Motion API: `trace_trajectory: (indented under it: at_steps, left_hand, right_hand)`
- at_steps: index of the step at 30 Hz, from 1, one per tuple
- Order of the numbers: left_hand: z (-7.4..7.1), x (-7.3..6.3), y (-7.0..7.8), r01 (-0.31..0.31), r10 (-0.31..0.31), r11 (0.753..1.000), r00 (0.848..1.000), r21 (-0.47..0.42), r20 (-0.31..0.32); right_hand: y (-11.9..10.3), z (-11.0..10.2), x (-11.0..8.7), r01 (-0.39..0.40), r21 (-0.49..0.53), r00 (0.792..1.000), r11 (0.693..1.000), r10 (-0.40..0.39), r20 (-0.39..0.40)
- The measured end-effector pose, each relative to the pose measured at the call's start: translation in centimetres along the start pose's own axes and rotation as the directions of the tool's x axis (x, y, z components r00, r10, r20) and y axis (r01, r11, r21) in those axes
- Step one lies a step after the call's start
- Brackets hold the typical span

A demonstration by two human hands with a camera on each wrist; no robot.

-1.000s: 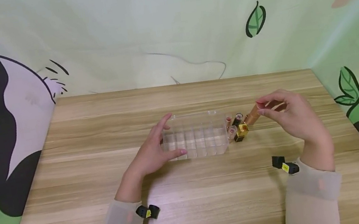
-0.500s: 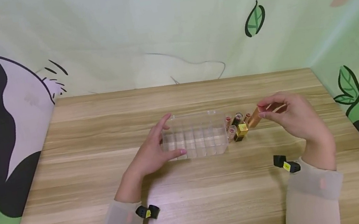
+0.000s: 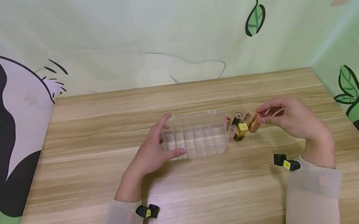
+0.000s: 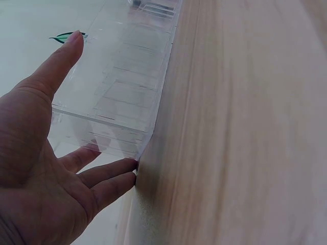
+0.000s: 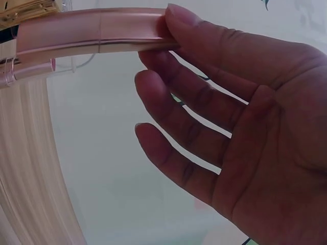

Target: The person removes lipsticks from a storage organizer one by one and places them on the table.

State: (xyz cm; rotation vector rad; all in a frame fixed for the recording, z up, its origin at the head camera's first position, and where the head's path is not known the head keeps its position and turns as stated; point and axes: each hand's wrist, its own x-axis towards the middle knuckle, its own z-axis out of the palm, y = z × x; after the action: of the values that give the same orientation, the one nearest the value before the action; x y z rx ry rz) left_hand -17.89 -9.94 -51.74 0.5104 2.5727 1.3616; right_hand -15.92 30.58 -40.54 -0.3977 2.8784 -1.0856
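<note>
The left hand (image 3: 152,150) holds the left end of a clear plastic organizer (image 3: 207,150), its thumb along the near side and its fingers at the end and far side. In the left wrist view, divider lines show through the organizer (image 4: 122,87). To the right, the right hand (image 3: 291,117) pinches the upper end of a rose-gold lipstick tube (image 3: 254,123) between thumb and index finger. The other fingers curve loosely beneath it in the right wrist view, where the lipstick tube (image 5: 92,30) stretches left. Whether its base touches the table is unclear.
Several more lipsticks stand by the organizer's right end, among them a gold-and-black one (image 3: 240,132), a dark one (image 3: 237,119) and a clear-capped one (image 3: 232,132). The wooden table (image 3: 194,203) meets a printed cloth backdrop (image 3: 111,40) at its far edge.
The right hand has moved slightly down and toward the near side, bringing the rose-gold lipstick tube lower beside the other lipsticks. The left hand and the organizer have stayed in place.
</note>
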Motion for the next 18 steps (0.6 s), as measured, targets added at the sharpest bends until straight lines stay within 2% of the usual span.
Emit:
trace_trajectory:
  at_steps: [18]
  left_hand:
    - [-0.04, -0.05, 0.01, -0.008, 0.009, 1.0, 1.0, -0.012, 0.004]
  right_hand:
    - [0.63, 0.24, 0.44, -0.075, -0.019, 0.992, 0.997, 0.076, 0.096]
